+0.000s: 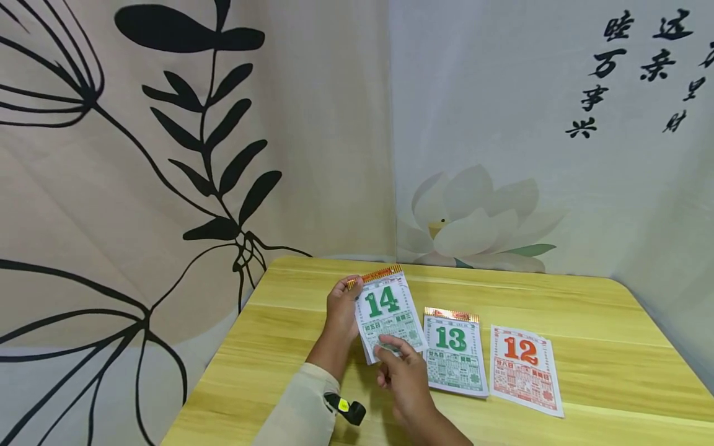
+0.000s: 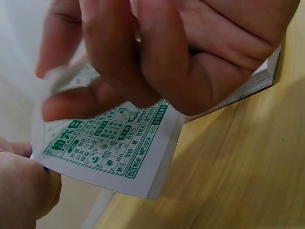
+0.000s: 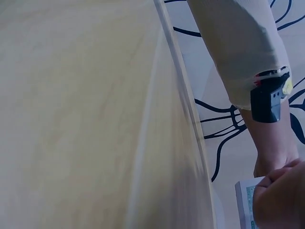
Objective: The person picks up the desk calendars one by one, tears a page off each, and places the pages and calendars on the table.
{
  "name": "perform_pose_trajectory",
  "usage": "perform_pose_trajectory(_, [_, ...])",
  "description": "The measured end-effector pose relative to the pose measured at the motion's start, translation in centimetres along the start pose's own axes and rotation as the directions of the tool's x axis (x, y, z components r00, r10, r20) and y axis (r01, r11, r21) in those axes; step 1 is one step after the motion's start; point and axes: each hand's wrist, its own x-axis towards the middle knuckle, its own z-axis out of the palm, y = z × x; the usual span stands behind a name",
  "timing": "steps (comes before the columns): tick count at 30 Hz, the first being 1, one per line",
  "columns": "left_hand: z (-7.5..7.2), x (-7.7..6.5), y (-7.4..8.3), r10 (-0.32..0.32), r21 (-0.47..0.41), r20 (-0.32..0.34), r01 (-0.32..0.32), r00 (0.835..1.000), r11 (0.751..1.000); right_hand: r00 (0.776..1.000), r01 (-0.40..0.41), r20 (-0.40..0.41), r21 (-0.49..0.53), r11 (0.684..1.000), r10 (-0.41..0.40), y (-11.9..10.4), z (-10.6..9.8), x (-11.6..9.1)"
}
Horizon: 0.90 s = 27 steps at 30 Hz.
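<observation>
My left hand [image 1: 341, 313] grips the upper left edge of a tear-off calendar pad [image 1: 388, 313] with a red-gold top strip and a green "14". It is raised above the table. The right hand [image 1: 411, 379] is at the pad's lower edge, its index finger across the front. In the left wrist view, the large right hand [image 2: 186, 52] pinches a blurred, lifted sheet between finger and thumb. Beneath it shows another green-printed page [image 2: 147, 176]. The right wrist view catches only part of the right hand [image 3: 281, 200] and a pad corner [image 3: 244, 205].
A second calendar pad [image 1: 454, 353] with a green "13" lies on the wooden table [image 1: 602, 347]. To its right is a loose sheet [image 1: 527, 371] with a red "12". A printed curtain [image 1: 334, 124] hangs behind the table. The left sleeve carries a small black camera [image 1: 346, 409].
</observation>
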Motion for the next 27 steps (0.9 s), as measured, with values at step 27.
perform_pose_trajectory(27, [0.48,-0.40,0.59,-0.027,0.014,0.011,0.027,1.000,1.000,0.996,0.078,0.048,-0.047,0.996,-0.075,-0.33,0.39,0.38])
